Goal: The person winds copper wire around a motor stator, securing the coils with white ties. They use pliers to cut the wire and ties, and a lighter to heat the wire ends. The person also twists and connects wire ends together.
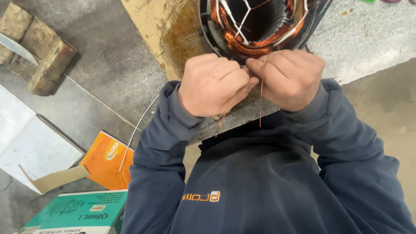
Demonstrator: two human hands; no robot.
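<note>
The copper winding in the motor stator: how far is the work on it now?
Done: the stator already holds copper coils with white ties across them. In hand: the left hand and right hand pinch thin copper wire ends together at its rim. Left: these loose ends hang free, not yet tucked away.

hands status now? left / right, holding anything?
Left hand: closed, fingers pinching thin copper wire strands at the motor stator.
Right hand: closed, pinching the same copper wire strands.
</note>
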